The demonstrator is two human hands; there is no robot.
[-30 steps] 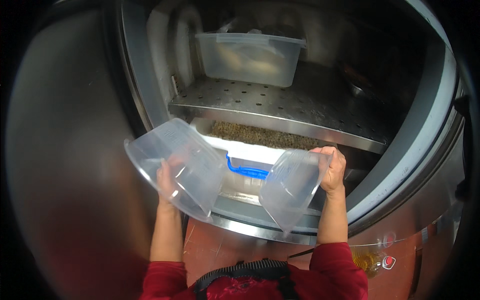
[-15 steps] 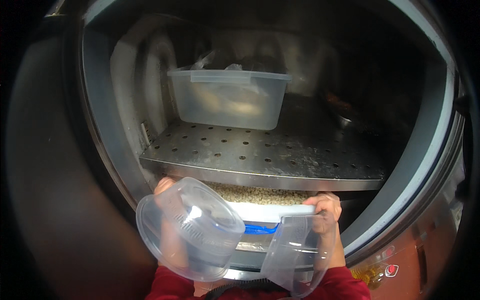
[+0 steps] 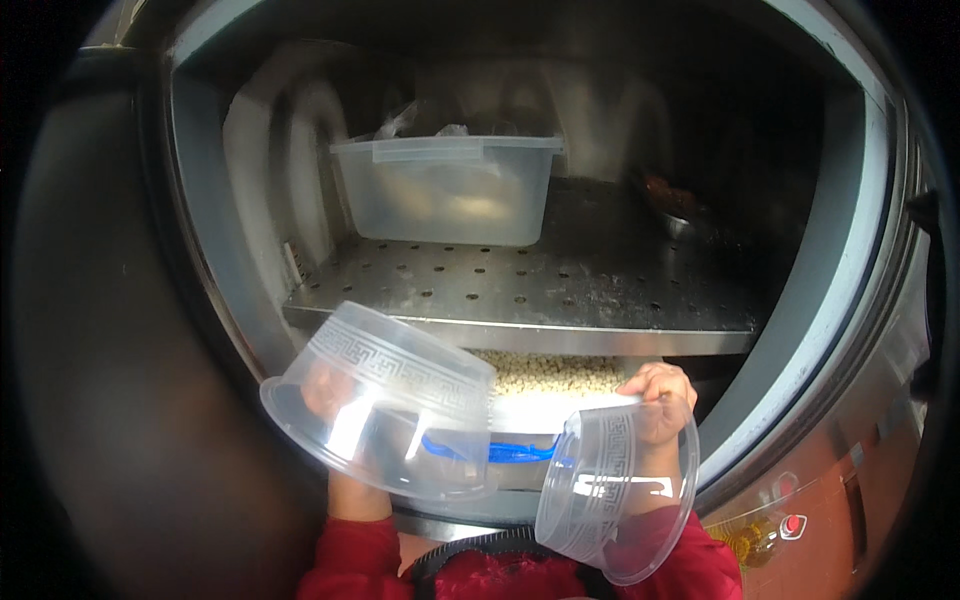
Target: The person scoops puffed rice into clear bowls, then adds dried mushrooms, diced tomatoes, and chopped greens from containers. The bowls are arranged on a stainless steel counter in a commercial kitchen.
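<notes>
A white tub filled with pale beans or kernels sticks out from under a perforated metal shelf. A blue handle hangs at its front. My right hand is closed round the tub's right end, thumb on the rim. At the other end is my left hand, blurred behind clear plastic, its fingers curled at the tub's side. Two clear plastic bowls with a patterned band, a larger left bowl and a right bowl, lie tipped sideways over my forearms. What supports them is hidden.
Above the tub, the perforated shelf of a metal cabinet bears a translucent lidded bin and, at right, a small metal bowl with reddish-brown contents. A dark door stands at left. A red-capped bottle of yellow liquid lies lower right.
The tub has come slightly farther out from under the shelf, showing more of its contents. The left bowl has tipped and shifted up; the right one has swung rightward. My view has shifted a little.
</notes>
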